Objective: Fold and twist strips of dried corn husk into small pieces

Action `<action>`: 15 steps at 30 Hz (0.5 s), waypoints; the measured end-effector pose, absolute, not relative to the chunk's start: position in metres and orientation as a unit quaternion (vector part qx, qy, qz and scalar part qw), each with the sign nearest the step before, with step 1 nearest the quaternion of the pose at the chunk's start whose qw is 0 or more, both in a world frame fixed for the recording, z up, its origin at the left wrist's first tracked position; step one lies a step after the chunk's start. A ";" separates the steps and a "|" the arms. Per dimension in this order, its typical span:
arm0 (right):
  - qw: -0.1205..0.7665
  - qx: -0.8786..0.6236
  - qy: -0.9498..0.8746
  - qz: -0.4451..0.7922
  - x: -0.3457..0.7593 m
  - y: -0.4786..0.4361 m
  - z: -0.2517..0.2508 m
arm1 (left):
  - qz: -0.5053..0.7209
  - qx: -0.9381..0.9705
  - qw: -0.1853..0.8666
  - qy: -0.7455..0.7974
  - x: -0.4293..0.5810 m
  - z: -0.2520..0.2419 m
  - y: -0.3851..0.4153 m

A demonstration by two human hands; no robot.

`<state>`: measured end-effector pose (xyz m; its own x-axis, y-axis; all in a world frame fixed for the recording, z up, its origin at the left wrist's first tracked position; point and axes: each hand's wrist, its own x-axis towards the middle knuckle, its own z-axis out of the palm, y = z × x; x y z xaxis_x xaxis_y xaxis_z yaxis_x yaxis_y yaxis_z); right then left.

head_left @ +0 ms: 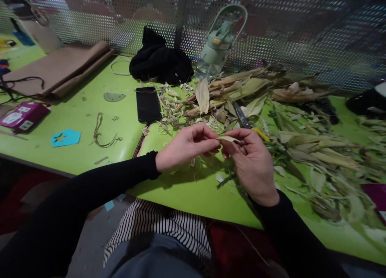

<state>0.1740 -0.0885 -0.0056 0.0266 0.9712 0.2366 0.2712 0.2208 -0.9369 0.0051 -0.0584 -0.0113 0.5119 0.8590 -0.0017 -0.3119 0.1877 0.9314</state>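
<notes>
My left hand [187,146] and my right hand [251,161] meet above the green table [187,193]. Both pinch the same small pale strip of dried corn husk [228,139], left fingers on its left end, right fingers on its right end. Scraps of husk lie under the hands. Just beyond the right hand lie scissors [243,118] with a yellow handle. A heap of dried corn husks [241,91] spreads behind and to the right.
A black phone [147,104] lies face down left of the husks. Behind it sit a black cloth [159,63] and a pale green bottle [218,43] against a perforated screen. At the left are brown paper [57,69], a magenta box [22,115] and a blue card [65,137].
</notes>
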 end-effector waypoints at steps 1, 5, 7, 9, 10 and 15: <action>0.487 -0.518 -0.606 0.357 0.174 -0.089 -0.005 | 0.397 0.470 0.736 0.282 0.004 -0.010 -0.058; 0.456 -0.503 -0.627 0.381 0.177 -0.089 -0.005 | 0.346 0.390 0.797 0.305 0.002 -0.007 -0.057; 0.454 -0.500 -0.632 0.379 0.178 -0.089 -0.005 | 0.327 0.369 0.810 0.317 0.002 -0.006 -0.055; 0.452 -0.507 -0.635 0.368 0.177 -0.090 -0.005 | 0.322 0.361 0.815 0.319 0.002 -0.006 -0.055; 0.450 -0.512 -0.636 0.362 0.177 -0.090 -0.005 | 0.326 0.364 0.813 0.316 0.002 -0.007 -0.055; 0.454 -0.528 -0.609 0.381 0.174 -0.090 -0.006 | 0.377 0.450 0.756 0.290 0.003 -0.011 -0.055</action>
